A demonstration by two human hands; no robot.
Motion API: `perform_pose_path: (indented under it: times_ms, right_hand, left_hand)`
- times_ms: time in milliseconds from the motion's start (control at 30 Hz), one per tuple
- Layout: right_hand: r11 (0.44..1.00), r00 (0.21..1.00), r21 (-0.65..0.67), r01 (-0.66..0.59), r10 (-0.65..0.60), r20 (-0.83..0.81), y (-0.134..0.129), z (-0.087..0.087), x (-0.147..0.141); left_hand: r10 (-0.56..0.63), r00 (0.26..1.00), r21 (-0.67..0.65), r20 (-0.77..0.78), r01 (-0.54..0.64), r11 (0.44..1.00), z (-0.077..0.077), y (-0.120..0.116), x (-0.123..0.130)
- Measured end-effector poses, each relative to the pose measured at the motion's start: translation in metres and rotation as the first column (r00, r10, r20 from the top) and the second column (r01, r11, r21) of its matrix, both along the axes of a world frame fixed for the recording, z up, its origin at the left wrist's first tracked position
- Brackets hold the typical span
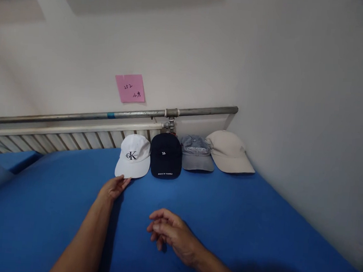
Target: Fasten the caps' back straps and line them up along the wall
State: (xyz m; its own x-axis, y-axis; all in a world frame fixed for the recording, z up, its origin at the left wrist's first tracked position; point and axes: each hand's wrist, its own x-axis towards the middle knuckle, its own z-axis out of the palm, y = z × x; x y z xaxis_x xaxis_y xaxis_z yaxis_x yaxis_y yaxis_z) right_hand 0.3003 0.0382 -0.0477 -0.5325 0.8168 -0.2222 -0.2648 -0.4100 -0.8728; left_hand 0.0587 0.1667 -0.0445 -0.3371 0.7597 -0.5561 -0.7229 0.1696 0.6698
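Note:
Several caps stand side by side in a row at the back of a blue surface (195,204). At the left end is a white cap (134,155) with dark letters; my left hand (116,186) has its fingers on the front edge of that cap's brim. Beside it come a black cap (166,156), a grey-blue cap (197,154) and a beige cap (230,152), whose brim points toward the right wall. My right hand (172,233) hovers in front of the row, fingers loosely curved and apart, holding nothing.
Behind the caps run a metal pipe (133,114) and a white radiator (74,141) along the wall. A pink note (130,88) with handwriting is stuck above the pipe. At the right, a grey wall (311,121) borders the blue surface.

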Motion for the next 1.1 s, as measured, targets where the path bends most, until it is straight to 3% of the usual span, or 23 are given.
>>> perform_pose_path:
  times_ms: [200, 367, 567, 733, 833, 900, 1000, 1067, 1100]
  right_hand:
    - [1.000, 1.000, 0.028, -0.010, 0.010, -0.005, 0.001, -0.005, 0.000]
    - [0.998, 1.000, 0.059, -0.009, 0.008, 0.023, 0.004, -0.011, 0.000]
    - [0.997, 0.994, 0.076, 0.030, -0.038, 0.101, 0.000, -0.007, -0.003]
    - [0.996, 0.989, 0.077, 0.038, -0.049, 0.141, 0.000, -0.002, -0.009]
    - [0.993, 0.987, 0.102, 0.052, -0.066, 0.147, -0.003, 0.000, -0.010]
    - [0.992, 0.987, 0.107, 0.071, -0.085, 0.136, -0.005, 0.000, -0.010]
    - [0.990, 0.986, 0.109, 0.092, -0.106, 0.130, -0.006, -0.002, -0.009]
    - [0.988, 0.984, 0.118, 0.099, -0.115, 0.135, -0.008, -0.002, -0.008]
    - [0.988, 0.984, 0.120, 0.100, -0.116, 0.137, -0.010, -0.002, -0.007]
  left_hand:
    - [-0.066, 0.977, -0.072, -0.202, 0.053, 0.996, 0.005, -0.013, 0.001]
    - [-0.190, 0.938, -0.119, -0.291, 0.161, 0.980, 0.006, -0.054, -0.008]
    - [-0.188, 0.933, -0.112, -0.306, 0.160, 0.981, 0.008, -0.141, -0.029]
    - [0.005, 0.904, -0.069, -0.427, -0.038, 0.997, 0.004, -0.234, -0.048]
    - [0.159, 0.793, -0.034, -0.588, -0.221, 0.975, 0.005, -0.282, -0.055]
    - [0.217, 0.639, 0.017, -0.738, -0.304, 0.953, 0.010, -0.301, -0.064]
    - [0.204, 0.307, 0.090, -0.930, -0.346, 0.934, 0.022, -0.310, -0.083]
    - [0.153, 0.188, 0.072, -0.970, -0.377, 0.923, 0.028, -0.309, -0.097]
    - [0.133, 0.177, 0.053, -0.975, -0.397, 0.916, 0.030, -0.307, -0.103]
